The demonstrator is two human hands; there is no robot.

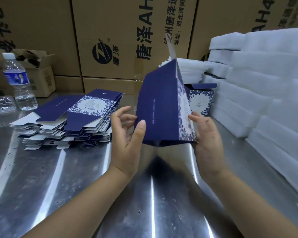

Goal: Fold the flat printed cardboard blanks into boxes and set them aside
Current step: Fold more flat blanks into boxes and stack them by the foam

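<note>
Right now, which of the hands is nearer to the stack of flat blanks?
Left. The left hand is just right of the stack of flat blanks; the right hand is farther, beyond the held box.

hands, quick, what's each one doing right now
Left hand: pinches the half-folded box at its left edge.
Right hand: holds the box's right side.

Blue box [156, 107], held by left hand [126, 136], right hand [207, 134]

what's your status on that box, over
Left hand and right hand both hold the box, raised. Part-formed, top flap up. Nothing in the way.
</note>
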